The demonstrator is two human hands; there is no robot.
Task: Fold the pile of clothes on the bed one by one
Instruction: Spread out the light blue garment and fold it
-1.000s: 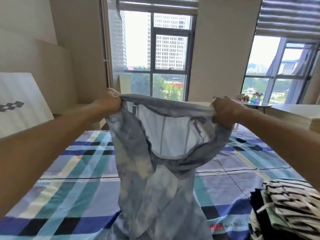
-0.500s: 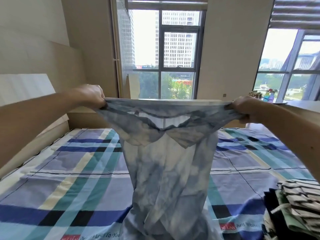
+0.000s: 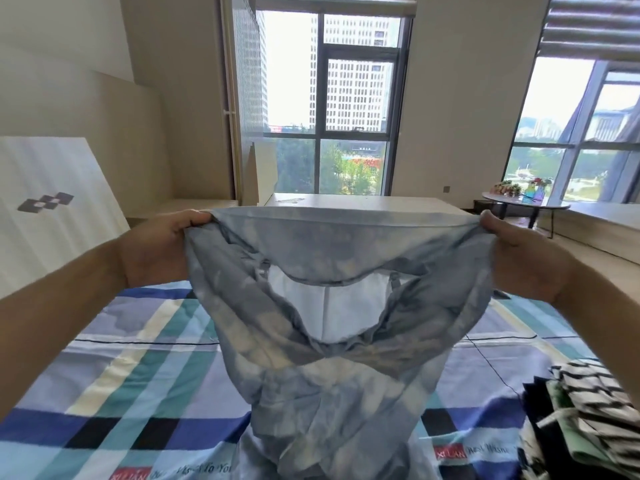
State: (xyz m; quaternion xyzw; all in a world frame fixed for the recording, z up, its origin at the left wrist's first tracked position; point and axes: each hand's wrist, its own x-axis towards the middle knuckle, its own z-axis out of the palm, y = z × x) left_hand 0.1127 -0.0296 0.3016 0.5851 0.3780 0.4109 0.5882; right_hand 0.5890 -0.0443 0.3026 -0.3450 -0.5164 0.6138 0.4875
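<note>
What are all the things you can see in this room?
tie-dye garment: one, blue-grey with pale blotches, held up over the bed, lower end on the sheet
bed sheet: one, checked in blue, teal, cream and black, across the bottom
pile of clothes: one, black-and-white striped, green and black pieces, on the bed at bottom right
white panel: one, with grey diamonds, leaning at far left
low cabinet: one, white, behind the garment
round table: one, dark, at right, with small colourful things on it
windows: two, dark frames, centre and right
left hand: grips the garment's top left corner
right hand: grips the top right corner
</note>
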